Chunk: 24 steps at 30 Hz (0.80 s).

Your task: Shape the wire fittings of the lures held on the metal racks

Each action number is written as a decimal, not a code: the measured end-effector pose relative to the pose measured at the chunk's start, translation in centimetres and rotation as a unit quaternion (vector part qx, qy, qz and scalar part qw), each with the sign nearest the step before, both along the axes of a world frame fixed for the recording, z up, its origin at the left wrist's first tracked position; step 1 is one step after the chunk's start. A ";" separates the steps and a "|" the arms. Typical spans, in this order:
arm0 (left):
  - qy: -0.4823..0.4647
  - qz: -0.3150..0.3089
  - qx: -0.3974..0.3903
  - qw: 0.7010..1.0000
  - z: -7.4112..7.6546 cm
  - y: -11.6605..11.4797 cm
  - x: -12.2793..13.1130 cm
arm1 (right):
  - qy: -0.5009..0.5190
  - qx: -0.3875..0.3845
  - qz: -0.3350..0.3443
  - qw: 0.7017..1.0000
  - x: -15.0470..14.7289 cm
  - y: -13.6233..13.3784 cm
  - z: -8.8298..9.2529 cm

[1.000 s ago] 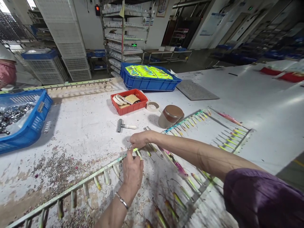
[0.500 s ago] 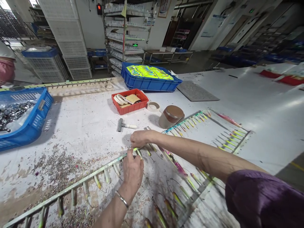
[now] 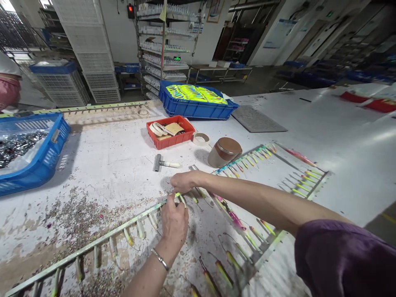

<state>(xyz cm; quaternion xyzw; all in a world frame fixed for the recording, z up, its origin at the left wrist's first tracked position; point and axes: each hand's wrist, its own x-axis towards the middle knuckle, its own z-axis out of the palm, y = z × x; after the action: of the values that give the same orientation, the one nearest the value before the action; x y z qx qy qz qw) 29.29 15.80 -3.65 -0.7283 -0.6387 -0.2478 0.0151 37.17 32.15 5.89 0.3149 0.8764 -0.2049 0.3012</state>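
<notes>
Both my hands meet at a long, thin pale strip point(image 3: 102, 238) running diagonally across the table, with slender yellow-green pieces point(image 3: 127, 237) along its lower side, some ending in thin wire. My left hand point(image 3: 175, 216), a bracelet on its wrist, is closed around the strip, thumb and forefinger beside one such piece. Just above it, my right hand point(image 3: 183, 182) is pinched closed at the strip; its fingertips are partly hidden, and what they hold cannot be made out. A grey T-shaped tool point(image 3: 158, 163) with a white end lies beyond my hands.
A brown-lidded container point(image 3: 224, 152), tape roll point(image 3: 201, 139) and red tray point(image 3: 173, 142) stand ahead. A blue basket point(image 3: 51, 163) holds shiny pieces at left; a blue crate point(image 3: 198, 110) stands behind. More strips of painted pieces point(image 3: 224, 272) lie right. Another person's sleeve point(image 3: 9, 88) shows far left.
The view has shifted very slightly. A strip end with painted pieces under my right forearm now lies a little further right. Both hands keep almost the same place and grip.
</notes>
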 end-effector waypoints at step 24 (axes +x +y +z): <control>-0.210 -0.052 -0.099 0.971 1.3 0.7 -1.7 | 0.050 0.222 -0.112 0.967 9.6 -8.3 2.4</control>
<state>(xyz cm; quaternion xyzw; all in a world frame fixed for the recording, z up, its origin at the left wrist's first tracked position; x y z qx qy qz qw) 27.62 16.47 -2.34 -0.6903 -0.6100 -0.3309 -0.2046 46.81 23.89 8.33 0.4593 0.8731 -0.0527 0.1545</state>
